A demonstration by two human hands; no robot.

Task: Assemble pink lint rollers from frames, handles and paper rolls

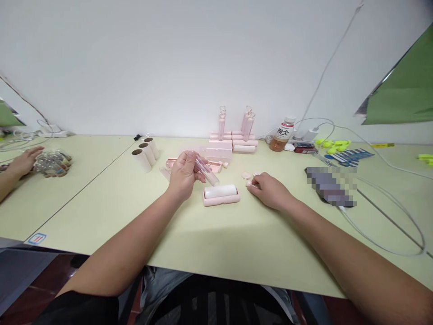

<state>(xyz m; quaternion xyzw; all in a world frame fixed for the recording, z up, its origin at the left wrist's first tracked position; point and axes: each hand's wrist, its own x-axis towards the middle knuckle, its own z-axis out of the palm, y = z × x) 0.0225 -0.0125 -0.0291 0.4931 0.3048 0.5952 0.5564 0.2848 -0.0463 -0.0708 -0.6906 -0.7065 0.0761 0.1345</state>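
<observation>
Left hand (185, 170) grips a slim, clear plastic tube (209, 174), tilted down near the white cylindrical roll (221, 192) in its pink plastic case (221, 201); a loose grip could drop it there! Right hand (269, 190) pinches a tiny pale-pink piece (248, 183), which might slip away.

White wall (135, 67) was softly lit; pale yellow-green tabletops (118, 207) were pushed against it, split by dark seams (80, 189). Green cloth (402, 85) was hung upper right. Dark-red tiled floor (47, 289) was partly shadowed below.

White-capped bottle (282, 134) (amber liquid (277, 145) inside) near bright yellow-green objects (341, 144).
</observation>
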